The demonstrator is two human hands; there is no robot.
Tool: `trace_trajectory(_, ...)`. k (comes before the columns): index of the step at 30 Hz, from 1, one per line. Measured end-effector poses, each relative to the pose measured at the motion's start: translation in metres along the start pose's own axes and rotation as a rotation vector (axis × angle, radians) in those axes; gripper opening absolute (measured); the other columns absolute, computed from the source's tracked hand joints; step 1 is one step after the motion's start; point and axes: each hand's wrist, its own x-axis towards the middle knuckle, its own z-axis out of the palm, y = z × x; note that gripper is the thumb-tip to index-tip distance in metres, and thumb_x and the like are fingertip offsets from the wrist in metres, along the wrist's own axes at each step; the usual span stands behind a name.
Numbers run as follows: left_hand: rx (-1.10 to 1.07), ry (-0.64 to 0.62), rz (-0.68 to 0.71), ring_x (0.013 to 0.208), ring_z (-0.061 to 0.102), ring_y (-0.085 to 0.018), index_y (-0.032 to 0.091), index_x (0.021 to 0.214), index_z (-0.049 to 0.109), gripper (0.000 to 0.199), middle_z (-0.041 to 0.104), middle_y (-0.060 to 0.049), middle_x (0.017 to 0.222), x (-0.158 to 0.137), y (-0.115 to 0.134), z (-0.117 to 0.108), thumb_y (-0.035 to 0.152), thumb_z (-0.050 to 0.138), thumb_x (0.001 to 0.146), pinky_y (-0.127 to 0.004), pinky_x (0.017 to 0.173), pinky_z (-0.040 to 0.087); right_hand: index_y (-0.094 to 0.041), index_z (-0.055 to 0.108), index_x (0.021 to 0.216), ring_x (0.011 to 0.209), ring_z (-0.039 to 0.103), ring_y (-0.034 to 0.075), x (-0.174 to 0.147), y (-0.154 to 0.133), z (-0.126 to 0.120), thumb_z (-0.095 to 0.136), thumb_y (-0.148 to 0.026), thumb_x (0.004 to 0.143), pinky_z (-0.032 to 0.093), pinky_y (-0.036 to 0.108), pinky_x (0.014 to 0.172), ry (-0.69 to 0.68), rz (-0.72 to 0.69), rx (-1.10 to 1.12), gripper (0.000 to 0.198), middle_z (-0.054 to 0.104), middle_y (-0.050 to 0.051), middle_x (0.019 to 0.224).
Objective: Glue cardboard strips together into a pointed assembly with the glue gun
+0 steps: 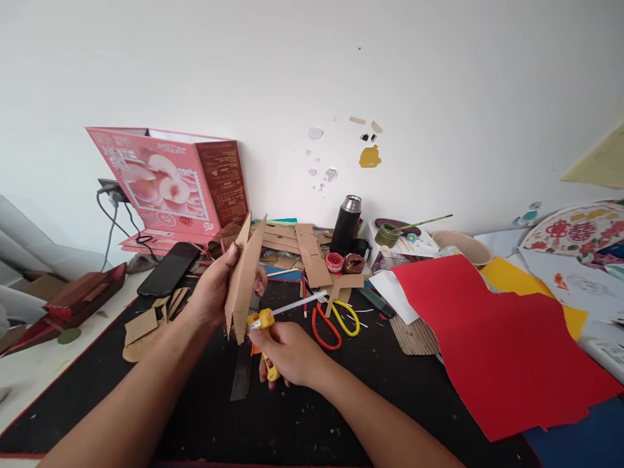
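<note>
Yellow glue gun (pixel 264 318) in right hand (pixel 291 353), cardboard (pixel 246 279) in left hand (pixel 213 284), both grips closed.

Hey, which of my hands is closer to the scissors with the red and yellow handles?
Your right hand. Holding the yellow glue gun, it's just left of the scissors; your left hand, gripping the cardboard piece, is farther off to their left.

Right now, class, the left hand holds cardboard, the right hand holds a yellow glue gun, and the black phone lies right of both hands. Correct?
Not quite. The cardboard is in the left hand and the yellow glue gun in the right hand, but the head view shows the black phone lying left of both.
</note>
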Motion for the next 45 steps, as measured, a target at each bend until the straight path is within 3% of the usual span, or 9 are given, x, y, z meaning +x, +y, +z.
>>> trace_trajectory(7,0.172,0.039,-0.054,0.052,0.064,-0.021,0.019,0.080,0.070,0.050,0.070,-0.004,0.061,-0.005,-0.009,-0.003,0.067,0.084,0.080,-0.029,0.051,0.054,-0.023,0.061,0.081,0.051,0.065,0.016,-0.013,-0.009,-0.006,0.057,-0.056,0.108,0.039,0.023,0.049,0.135,-0.117,-0.323,0.043,0.070,0.000,0.066)
trace_trajectory(11,0.285,0.081,-0.024,0.054,0.067,-0.023,0.021,0.086,0.072,0.050,0.069,-0.002,0.060,-0.009,-0.007,0.001,0.068,0.087,0.077,-0.029,0.050,0.055,-0.022,0.066,0.081,0.060,0.067,0.019,-0.022,-0.016,-0.013,0.057,-0.050,0.110,0.033,0.027,0.057,0.223,-0.230,-0.565,0.041,0.072,0.002,0.067)
trace_trajectory(15,0.384,0.105,0.051,0.055,0.066,-0.020,0.022,0.088,0.071,0.055,0.072,-0.001,0.065,-0.011,-0.002,0.007,0.073,0.087,0.075,-0.028,0.054,0.056,-0.021,0.076,0.089,0.064,0.067,0.021,-0.030,-0.020,-0.016,0.061,-0.050,0.109,0.025,0.030,0.058,0.240,-0.276,-0.783,0.039,0.076,0.005,0.074)
trace_trajectory(19,0.427,0.114,0.060,0.066,0.071,-0.022,0.021,0.095,0.071,0.057,0.077,-0.003,0.077,-0.012,0.002,0.009,0.073,0.086,0.076,-0.027,0.059,0.057,-0.021,0.079,0.101,0.078,0.074,0.024,-0.034,-0.023,-0.019,0.061,-0.049,0.110,0.027,0.031,0.062,0.263,-0.297,-0.951,0.035,0.084,0.007,0.091)
trace_trajectory(22,0.401,0.116,0.069,0.068,0.072,-0.022,0.021,0.098,0.071,0.055,0.078,-0.003,0.080,-0.014,0.002,0.009,0.070,0.087,0.077,-0.029,0.063,0.059,-0.021,0.079,0.097,0.077,0.074,0.023,-0.034,-0.024,-0.023,0.059,-0.049,0.110,0.028,0.031,0.062,0.284,-0.282,-0.985,0.037,0.084,0.006,0.089)
trace_trajectory(28,0.430,0.117,0.088,0.071,0.074,-0.024,0.022,0.104,0.072,0.056,0.079,-0.004,0.084,-0.015,0.006,0.008,0.067,0.089,0.077,-0.030,0.066,0.060,-0.020,0.070,0.074,0.063,0.064,0.017,-0.033,-0.022,-0.035,0.062,-0.043,0.106,0.031,0.030,0.060,0.473,-0.402,-0.671,0.040,0.070,0.002,0.065)
trace_trajectory(33,0.539,0.001,-0.038,0.078,0.074,-0.024,0.021,0.113,0.077,0.059,0.081,-0.007,0.091,-0.014,0.004,0.003,0.068,0.087,0.079,-0.028,0.065,0.056,-0.020,0.073,0.094,0.041,0.044,0.012,-0.032,-0.030,-0.056,0.065,-0.060,0.100,0.034,0.025,0.046,0.474,-0.330,-0.019,0.041,0.054,-0.006,0.052)
trace_trajectory(37,0.590,-0.078,-0.087,0.079,0.071,-0.025,0.022,0.116,0.079,0.060,0.081,-0.006,0.092,-0.016,-0.003,0.006,0.067,0.087,0.078,-0.027,0.065,0.053,-0.021,0.068,0.088,0.037,0.034,0.008,-0.032,-0.037,-0.075,0.081,-0.065,0.086,0.025,0.022,0.037,0.548,-0.399,0.278,0.046,0.047,-0.011,0.047)
trace_trajectory(45,0.645,-0.186,-0.174,0.082,0.072,-0.027,0.022,0.120,0.082,0.062,0.083,-0.009,0.101,-0.019,-0.008,0.016,0.069,0.084,0.080,-0.028,0.065,0.055,-0.020,0.072,0.098,0.040,0.033,0.007,-0.036,-0.044,-0.078,0.093,-0.055,0.078,0.022,0.019,0.037,0.443,-0.479,0.515,0.045,0.048,-0.012,0.049)
